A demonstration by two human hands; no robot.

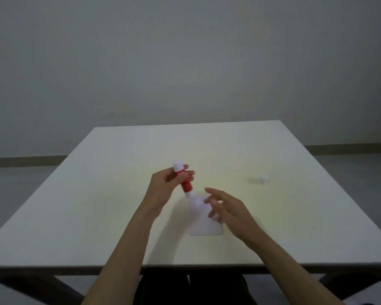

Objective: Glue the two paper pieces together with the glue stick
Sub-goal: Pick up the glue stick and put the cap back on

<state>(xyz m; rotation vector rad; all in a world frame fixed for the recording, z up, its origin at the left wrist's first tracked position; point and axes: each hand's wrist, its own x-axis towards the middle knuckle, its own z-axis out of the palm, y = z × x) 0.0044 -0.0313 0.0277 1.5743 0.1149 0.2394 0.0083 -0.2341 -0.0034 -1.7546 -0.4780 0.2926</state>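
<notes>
My left hand [167,183] grips a red and white glue stick [184,182], tilted with its lower tip pointing down toward white paper [204,223] lying on the white table [97,205]. My right hand [227,209] hovers over the paper's right side with fingers spread, holding nothing. The paper looks like overlapping white pieces, but blur hides their edges. A small white cap [264,179] stands alone on the table to the right.
The table's near edge [185,266] runs across the bottom of the view, with dark legs below it. A grey wall and floor lie beyond the far edge.
</notes>
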